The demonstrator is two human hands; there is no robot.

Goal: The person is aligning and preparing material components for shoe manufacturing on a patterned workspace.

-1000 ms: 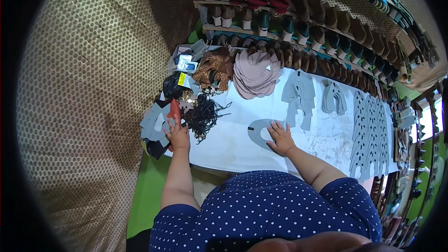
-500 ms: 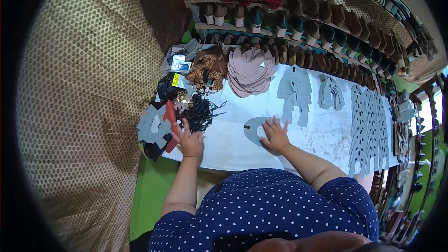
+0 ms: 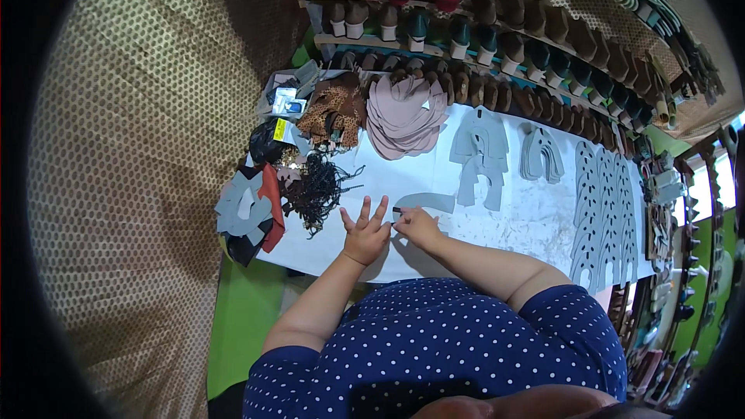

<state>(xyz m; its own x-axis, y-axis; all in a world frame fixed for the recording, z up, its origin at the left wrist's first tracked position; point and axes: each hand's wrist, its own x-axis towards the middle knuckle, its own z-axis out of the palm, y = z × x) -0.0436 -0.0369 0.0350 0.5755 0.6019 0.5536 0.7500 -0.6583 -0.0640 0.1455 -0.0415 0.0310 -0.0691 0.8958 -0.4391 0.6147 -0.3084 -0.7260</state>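
Observation:
A grey U-shaped cut piece [image 3: 431, 202] lies flat on the white table in front of me, a short dark strip [image 3: 396, 209] at its left end. My right hand [image 3: 419, 227] lies over it, fingers bent and bunched close by that strip; what they pinch is too small to make out. Just to the left, my left hand [image 3: 366, 237] is raised with its fingers spread. Its thumb side comes close to the right fingertips, where a tiny dark bit shows. Part of the grey piece is hidden under my right hand.
Black braided straps [image 3: 317, 190] are heaped left, beside grey and red pieces [image 3: 247, 206]. Behind lie leopard-print pieces [image 3: 330, 120] and stacked pink pieces [image 3: 405, 120]. Grey cut pieces [image 3: 479, 151] and holed grey strips [image 3: 596, 217] lie right. Shoe shelves [image 3: 434, 50] stand behind.
My left hand has moved right, away from the red piece, toward the right hand. My right hand has shifted left along the grey piece, and its spread fingers have drawn together.

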